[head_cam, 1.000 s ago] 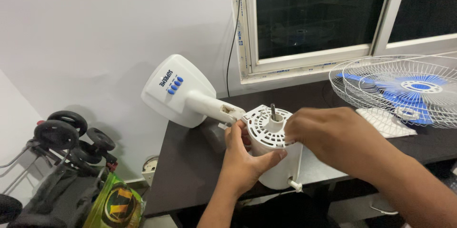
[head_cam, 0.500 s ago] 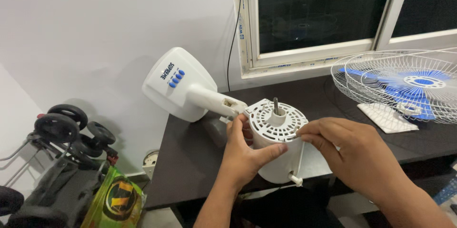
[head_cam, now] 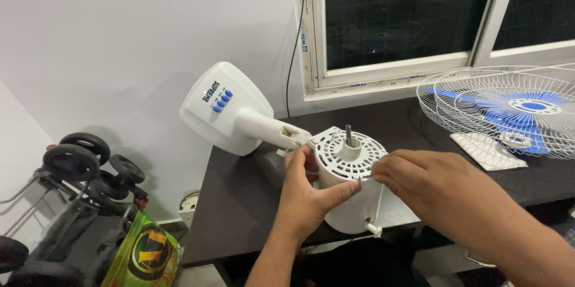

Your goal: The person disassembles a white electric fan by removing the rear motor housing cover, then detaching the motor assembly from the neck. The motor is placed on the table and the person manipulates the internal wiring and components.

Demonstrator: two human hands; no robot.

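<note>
A dark desk [head_cam: 239, 203] is sitting beneath a window [head_cam: 407, 17]. The left hand [head_cam: 308, 194] is wrapping the white fan motor housing [head_cam: 350, 185] at centre; the right hand [head_cam: 413, 182] is pinching its rim at 3 o'clock, fingertips hidden. A wire fan guard [head_cam: 503, 110] is running off-frame at 2 o'clock.

The left hand [head_cam: 305, 194] is wrapped around the white fan motor housing [head_cam: 350, 188], thumb across its front, with the metal shaft [head_cam: 348, 133] sticking straight up. The right hand [head_cam: 419, 182] pinches at the slotted top's rim, around 3 o'clock. The fan's base [head_cam: 224, 107], the bit with the blue buttons, tilts off toward 10 o'clock. On the dark table [head_cam: 239, 203], the wire guard [head_cam: 497, 110] with its blue blades [head_cam: 527, 110] sits out at 2 o'clock.
</note>
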